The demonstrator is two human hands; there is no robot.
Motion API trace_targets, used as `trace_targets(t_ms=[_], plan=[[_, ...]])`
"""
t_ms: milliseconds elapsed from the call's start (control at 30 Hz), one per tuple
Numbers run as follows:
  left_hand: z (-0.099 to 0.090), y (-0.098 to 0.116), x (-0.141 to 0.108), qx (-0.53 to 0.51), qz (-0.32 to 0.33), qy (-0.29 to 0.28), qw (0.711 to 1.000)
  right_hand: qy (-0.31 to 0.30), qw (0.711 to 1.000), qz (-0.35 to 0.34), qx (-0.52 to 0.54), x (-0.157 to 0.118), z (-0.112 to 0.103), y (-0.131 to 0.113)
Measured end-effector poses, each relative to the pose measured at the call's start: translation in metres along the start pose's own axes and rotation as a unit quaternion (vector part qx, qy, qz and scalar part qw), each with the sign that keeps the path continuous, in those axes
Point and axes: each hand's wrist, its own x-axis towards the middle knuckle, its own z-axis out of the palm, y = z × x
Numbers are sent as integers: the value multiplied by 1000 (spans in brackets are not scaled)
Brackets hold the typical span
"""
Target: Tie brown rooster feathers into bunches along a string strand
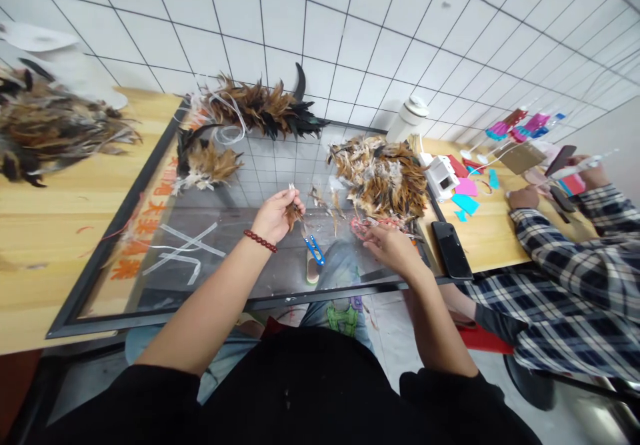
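Note:
My left hand (278, 218), with a dark red bead bracelet (261, 241) at the wrist, is closed in a pinch on a few brown feathers (294, 214). Blue thread snips (314, 250) lie on the glass pane (250, 228) just below those fingers. Over on the right, my right hand (390, 245) has its fingers curled at a tangle of red string (359, 227), beside a large heap of brown feathers (383, 178). Loose feathers (327, 201) are scattered between both hands.
A bushy feather strip (265, 106) and a smaller feather bunch (207, 165) lie at the pane's back left. Clear strips (187, 245) cross nearer me. A phone (451, 250), white bottle (407, 119) and white device (441, 177) stand right. A co-worker's plaid sleeve (545, 245) is beyond.

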Motion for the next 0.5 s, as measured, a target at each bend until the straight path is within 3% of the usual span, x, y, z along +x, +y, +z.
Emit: trace_targets(t_ms=[167,267,367,500], plan=[[-2,0,2,-6,-1,0,1000,10,1000,9,-19,6,4,-10],[-3,-1,2,1,2,-13,1000,2,989,-19,146,14,7,-11],[-3,-3,2,26,7,-31,999,-4,934,-28,356,24,8,-10],[-3,-3,1,34,10,-31,999,48,902,41,427,33,12,-5]])
